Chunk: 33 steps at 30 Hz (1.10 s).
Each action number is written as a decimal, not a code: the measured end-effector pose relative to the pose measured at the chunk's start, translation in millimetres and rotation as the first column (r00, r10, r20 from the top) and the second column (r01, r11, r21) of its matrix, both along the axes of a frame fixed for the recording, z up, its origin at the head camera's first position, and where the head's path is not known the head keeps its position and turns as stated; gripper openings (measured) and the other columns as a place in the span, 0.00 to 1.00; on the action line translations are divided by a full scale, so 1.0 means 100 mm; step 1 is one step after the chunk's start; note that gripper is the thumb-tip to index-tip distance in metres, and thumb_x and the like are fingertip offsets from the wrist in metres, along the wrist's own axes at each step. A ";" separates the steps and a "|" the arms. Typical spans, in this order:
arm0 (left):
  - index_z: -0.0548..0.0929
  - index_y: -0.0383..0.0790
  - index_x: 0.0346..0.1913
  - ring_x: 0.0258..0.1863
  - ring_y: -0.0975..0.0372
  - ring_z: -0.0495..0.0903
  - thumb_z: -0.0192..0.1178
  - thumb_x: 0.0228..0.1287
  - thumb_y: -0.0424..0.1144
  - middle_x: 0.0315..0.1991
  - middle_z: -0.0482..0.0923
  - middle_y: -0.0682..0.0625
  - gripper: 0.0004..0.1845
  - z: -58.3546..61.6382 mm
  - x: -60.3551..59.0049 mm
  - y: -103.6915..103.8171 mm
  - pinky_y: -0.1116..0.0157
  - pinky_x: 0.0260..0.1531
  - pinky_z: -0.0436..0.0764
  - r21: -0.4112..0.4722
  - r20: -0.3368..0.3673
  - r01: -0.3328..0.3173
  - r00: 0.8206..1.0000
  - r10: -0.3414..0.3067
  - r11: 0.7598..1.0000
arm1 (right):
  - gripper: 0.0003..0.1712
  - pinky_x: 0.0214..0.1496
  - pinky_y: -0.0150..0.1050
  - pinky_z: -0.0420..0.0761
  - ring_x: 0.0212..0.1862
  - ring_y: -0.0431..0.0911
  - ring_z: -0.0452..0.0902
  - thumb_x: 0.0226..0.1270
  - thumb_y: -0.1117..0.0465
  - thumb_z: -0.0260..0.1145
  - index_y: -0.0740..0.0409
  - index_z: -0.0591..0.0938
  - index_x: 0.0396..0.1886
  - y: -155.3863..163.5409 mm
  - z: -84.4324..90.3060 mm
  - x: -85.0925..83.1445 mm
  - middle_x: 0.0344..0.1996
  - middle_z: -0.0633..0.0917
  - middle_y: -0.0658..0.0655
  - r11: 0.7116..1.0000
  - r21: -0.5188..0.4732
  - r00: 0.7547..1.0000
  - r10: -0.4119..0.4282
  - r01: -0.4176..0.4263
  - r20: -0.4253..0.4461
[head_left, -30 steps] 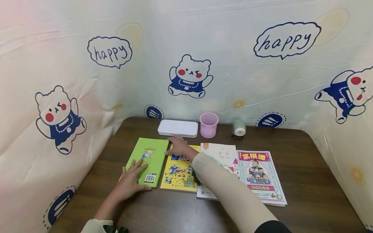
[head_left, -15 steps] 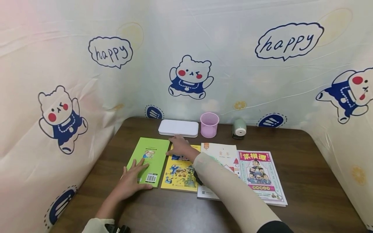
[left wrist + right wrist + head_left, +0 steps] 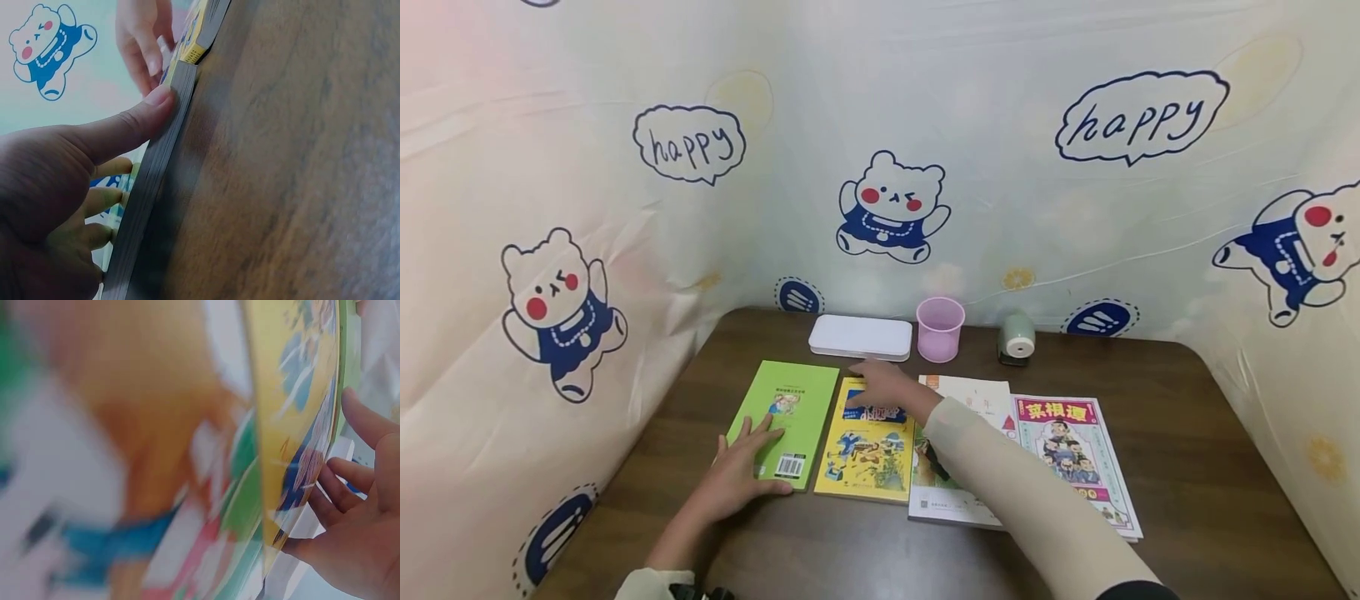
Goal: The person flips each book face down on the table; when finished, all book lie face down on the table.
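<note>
My left hand (image 3: 737,479) rests spread on the green book (image 3: 792,392), fingers over its cover at the lower left. In the left wrist view, the thumb (image 3: 140,115) lies along the book's page edge (image 3: 150,181). My right hand (image 3: 891,390) is over the top of the yellow book (image 3: 865,458), just right of the green one. Its fingers are loosely extended in the right wrist view, fingertips (image 3: 334,465) close to the yellow book's top edge. Right of these lies a white book (image 3: 955,508), partly hidden under my right forearm, then a pink-bordered book (image 3: 1060,454).
Along the back of the brown table (image 3: 1210,467) stand a white flat case (image 3: 861,336), a pink cup (image 3: 940,329) and a green-grey pencil sharpener (image 3: 1017,337). A pale curtain printed with bears (image 3: 891,212) hangs round the table's back and sides.
My right hand has shifted rightward, from the gap beside the green book's upper right corner to over the yellow book's top. The left hand stays on the green book.
</note>
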<state>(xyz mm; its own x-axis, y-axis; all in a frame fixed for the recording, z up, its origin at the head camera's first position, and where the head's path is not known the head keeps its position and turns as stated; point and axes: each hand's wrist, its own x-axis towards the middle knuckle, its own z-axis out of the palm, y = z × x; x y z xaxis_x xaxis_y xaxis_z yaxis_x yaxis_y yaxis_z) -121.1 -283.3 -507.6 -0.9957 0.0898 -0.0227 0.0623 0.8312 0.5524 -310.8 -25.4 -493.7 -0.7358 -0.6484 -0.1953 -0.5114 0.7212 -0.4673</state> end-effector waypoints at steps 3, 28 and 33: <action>0.75 0.38 0.71 0.78 0.29 0.42 0.82 0.42 0.57 0.80 0.55 0.34 0.52 -0.01 0.00 0.01 0.22 0.67 0.35 -0.009 -0.002 0.002 1.000 -0.002 1.000 | 0.43 0.74 0.52 0.69 0.69 0.48 0.73 0.68 0.41 0.72 0.49 0.70 0.78 0.13 0.00 -0.01 0.72 0.75 0.53 1.000 -0.013 1.000 0.004 -0.004 0.010; 0.74 0.38 0.72 0.79 0.30 0.39 0.82 0.42 0.57 0.81 0.53 0.35 0.53 0.04 -0.08 0.01 0.23 0.67 0.34 -0.003 0.051 -0.002 0.999 0.003 1.000 | 0.31 0.63 0.48 0.78 0.52 0.44 0.77 0.63 0.49 0.78 0.49 0.82 0.65 0.98 -0.04 -0.16 0.53 0.83 0.48 0.977 -0.190 0.987 -0.074 0.100 0.143; 0.74 0.38 0.72 0.79 0.31 0.39 0.83 0.42 0.56 0.81 0.53 0.34 0.53 0.07 -0.12 0.00 0.23 0.67 0.33 -0.005 0.057 -0.004 0.998 0.004 1.000 | 0.27 0.63 0.48 0.77 0.51 0.45 0.77 0.62 0.52 0.79 0.50 0.85 0.61 1.02 -0.07 -0.20 0.50 0.84 0.47 0.963 -0.236 0.978 -0.085 0.130 0.189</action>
